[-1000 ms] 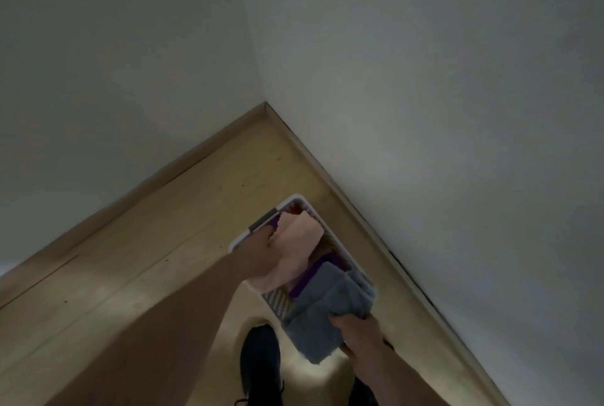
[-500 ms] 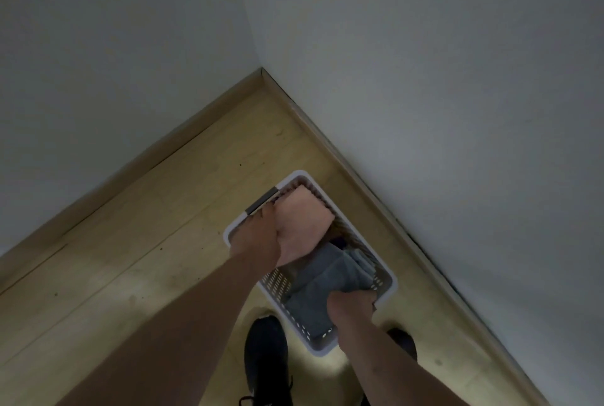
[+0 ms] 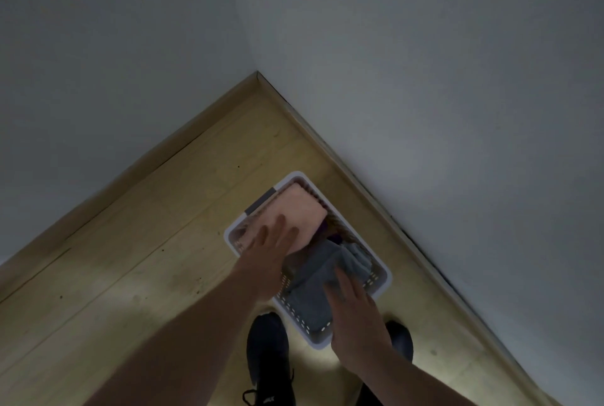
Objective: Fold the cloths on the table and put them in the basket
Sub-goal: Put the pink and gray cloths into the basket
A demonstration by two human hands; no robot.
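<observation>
Cloths [image 3: 299, 209] in basket [image 3: 385, 278], under flat hands

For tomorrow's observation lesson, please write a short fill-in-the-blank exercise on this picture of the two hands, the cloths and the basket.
1. The pink cloth lies in the white ____.
2. The left hand rests flat on the ____ cloth.
3. The right hand rests on the ____ cloth.
4. The basket stands on the wooden ____, near the corner of two walls.

Missing words: basket; pink; grey; floor

Black shoes [image 3: 269, 360] stand on a wooden floor [image 3: 130, 258] in a white-walled [image 3: 425, 62] corner.
</observation>
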